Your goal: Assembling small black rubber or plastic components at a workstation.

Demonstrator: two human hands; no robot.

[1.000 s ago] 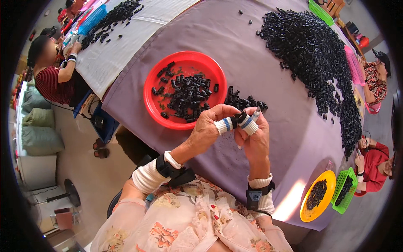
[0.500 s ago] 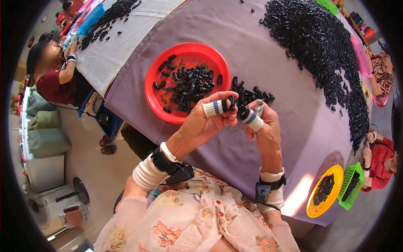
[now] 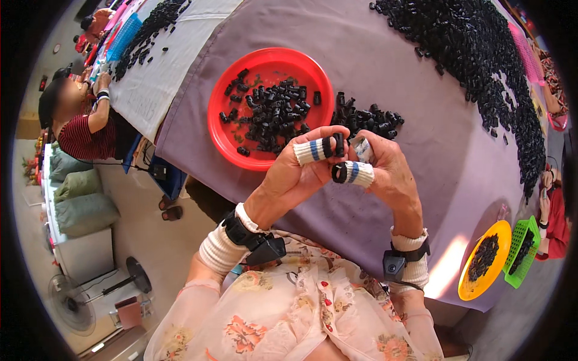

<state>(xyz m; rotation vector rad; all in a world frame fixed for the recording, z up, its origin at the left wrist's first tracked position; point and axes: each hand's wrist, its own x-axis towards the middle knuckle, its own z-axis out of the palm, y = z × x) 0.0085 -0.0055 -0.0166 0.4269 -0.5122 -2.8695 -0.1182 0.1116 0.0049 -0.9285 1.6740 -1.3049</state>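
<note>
**Both hands pinch small black parts above the purple cloth**

I see my left hand [image 3: 295, 174] and right hand [image 3: 385, 174] together, fingertips touching. The left's taped finger and thumb pinch a small black plastic ring piece [image 3: 339, 145]; the right clamps another small black ring [image 3: 339, 173]. At 12 o'clock lies a loose heap of black pieces [image 3: 367, 117] on the purple tablecloth [image 3: 373, 66]. At 11 o'clock stands the round red plastic bowl [image 3: 224, 129] of pieces.

Bowl [image 3: 224, 129] of small parts sits upper centre on the table [image 3: 373, 66]; loose pile [image 3: 367, 117] right of it; hands [image 3: 337, 171] below both; large heap [image 3: 475, 54] upper right.
</note>
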